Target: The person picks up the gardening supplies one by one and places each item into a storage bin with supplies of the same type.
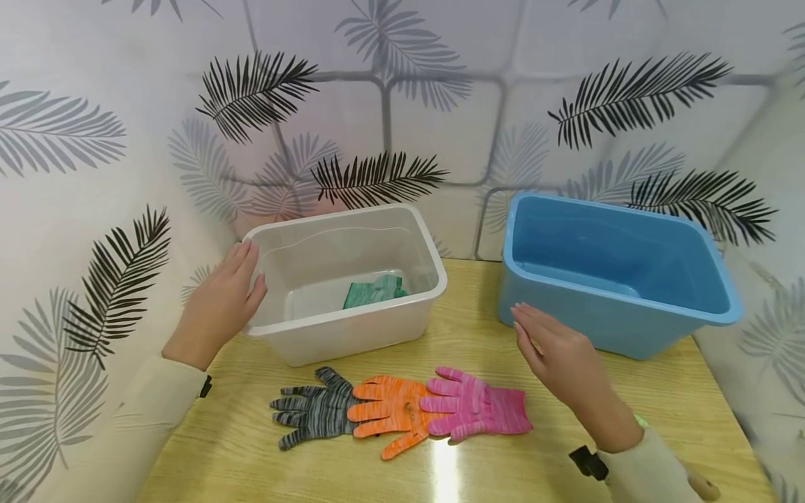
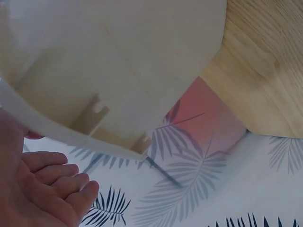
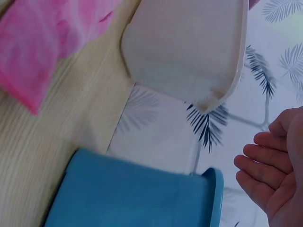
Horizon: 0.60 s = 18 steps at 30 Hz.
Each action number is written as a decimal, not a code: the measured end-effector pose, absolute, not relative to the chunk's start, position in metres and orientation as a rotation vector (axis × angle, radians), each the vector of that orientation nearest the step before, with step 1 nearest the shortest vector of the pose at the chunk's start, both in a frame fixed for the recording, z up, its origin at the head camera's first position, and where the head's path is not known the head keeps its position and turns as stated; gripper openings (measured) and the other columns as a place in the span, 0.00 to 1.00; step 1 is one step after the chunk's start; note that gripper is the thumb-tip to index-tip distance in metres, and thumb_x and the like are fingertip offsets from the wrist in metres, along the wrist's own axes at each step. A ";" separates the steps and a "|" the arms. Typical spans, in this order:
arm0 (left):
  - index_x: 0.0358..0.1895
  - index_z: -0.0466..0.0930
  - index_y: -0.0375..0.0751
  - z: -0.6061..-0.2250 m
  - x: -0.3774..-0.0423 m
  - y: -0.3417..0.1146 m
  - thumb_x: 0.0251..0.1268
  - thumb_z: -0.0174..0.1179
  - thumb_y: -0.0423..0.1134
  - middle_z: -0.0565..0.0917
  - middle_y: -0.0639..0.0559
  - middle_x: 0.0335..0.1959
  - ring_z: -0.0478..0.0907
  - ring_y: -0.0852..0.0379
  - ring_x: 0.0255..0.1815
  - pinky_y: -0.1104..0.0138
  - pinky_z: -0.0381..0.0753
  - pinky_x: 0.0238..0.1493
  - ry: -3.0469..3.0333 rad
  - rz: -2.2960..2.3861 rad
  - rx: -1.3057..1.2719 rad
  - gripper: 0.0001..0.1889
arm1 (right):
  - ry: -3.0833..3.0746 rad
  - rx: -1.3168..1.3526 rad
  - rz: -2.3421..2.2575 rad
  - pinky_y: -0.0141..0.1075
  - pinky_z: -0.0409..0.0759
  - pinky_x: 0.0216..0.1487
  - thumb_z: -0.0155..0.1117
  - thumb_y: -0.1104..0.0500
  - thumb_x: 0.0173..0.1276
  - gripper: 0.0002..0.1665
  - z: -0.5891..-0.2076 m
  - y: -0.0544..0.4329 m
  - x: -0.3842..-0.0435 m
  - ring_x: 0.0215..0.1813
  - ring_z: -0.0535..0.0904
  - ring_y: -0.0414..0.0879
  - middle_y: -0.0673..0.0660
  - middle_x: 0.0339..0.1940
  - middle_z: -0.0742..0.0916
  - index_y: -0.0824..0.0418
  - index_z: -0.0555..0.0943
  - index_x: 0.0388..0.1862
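My left hand [image 1: 223, 297] is at the left rim of a white plastic bin [image 1: 352, 332], its fingers loosely extended beside the rim in the left wrist view. Inside that bin lies a crumpled green cloth, perhaps a glove [image 1: 375, 290]. My right hand [image 1: 569, 363] hovers with relaxed fingers and nothing in it, in front of a blue plastic bin [image 1: 585, 311]. Between the hands, three knitted gloves lie overlapping in a row: a grey-and-black striped glove [image 1: 311, 409], an orange glove [image 1: 393, 412] and a pink glove [image 1: 481, 406], fingers pointing left.
The wooden table [image 1: 239, 447] carries both bins at its back edge, with a gap between them. Behind stands a pale wall covering [image 1: 440, 126] with leaf prints. A black wrist strap piece [image 1: 589, 462] shows at the right sleeve.
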<state>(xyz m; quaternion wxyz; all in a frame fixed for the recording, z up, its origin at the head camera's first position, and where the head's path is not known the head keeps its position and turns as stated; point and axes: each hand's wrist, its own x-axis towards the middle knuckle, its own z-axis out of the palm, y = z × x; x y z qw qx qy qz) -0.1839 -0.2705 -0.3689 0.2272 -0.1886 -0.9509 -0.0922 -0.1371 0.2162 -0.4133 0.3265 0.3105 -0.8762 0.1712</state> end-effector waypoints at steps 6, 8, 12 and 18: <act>0.64 0.59 0.20 -0.374 -0.204 -0.271 0.66 0.48 0.37 0.62 0.27 0.64 0.58 0.35 0.66 0.46 0.59 0.63 -2.722 -0.266 -0.449 0.27 | -2.253 0.923 0.467 0.46 0.81 0.41 0.39 0.47 0.74 0.30 -0.410 0.183 -0.156 0.51 0.80 0.53 0.62 0.51 0.83 0.67 0.80 0.52; 0.64 0.58 0.19 -0.375 -0.211 -0.271 0.67 0.47 0.37 0.61 0.25 0.64 0.56 0.34 0.67 0.47 0.58 0.64 -2.756 -0.261 -0.430 0.28 | -2.250 0.950 0.467 0.46 0.80 0.42 0.41 0.48 0.74 0.28 -0.410 0.173 -0.162 0.52 0.79 0.53 0.62 0.52 0.82 0.68 0.79 0.52; 0.64 0.56 0.18 -0.377 -0.223 -0.271 0.68 0.45 0.38 0.58 0.24 0.65 0.53 0.34 0.68 0.47 0.55 0.65 -2.818 -0.271 -0.408 0.29 | -2.238 0.993 0.446 0.45 0.79 0.46 0.54 0.56 0.70 0.20 -0.410 0.157 -0.172 0.55 0.78 0.53 0.63 0.52 0.82 0.68 0.79 0.53; 0.63 0.56 0.16 -0.381 -0.238 -0.271 0.66 0.45 0.36 0.58 0.22 0.64 0.53 0.32 0.68 0.48 0.51 0.67 -2.855 -0.288 -0.401 0.28 | -2.214 1.046 0.440 0.44 0.77 0.49 0.65 0.63 0.60 0.22 -0.412 0.137 -0.183 0.56 0.77 0.53 0.62 0.52 0.82 0.67 0.78 0.54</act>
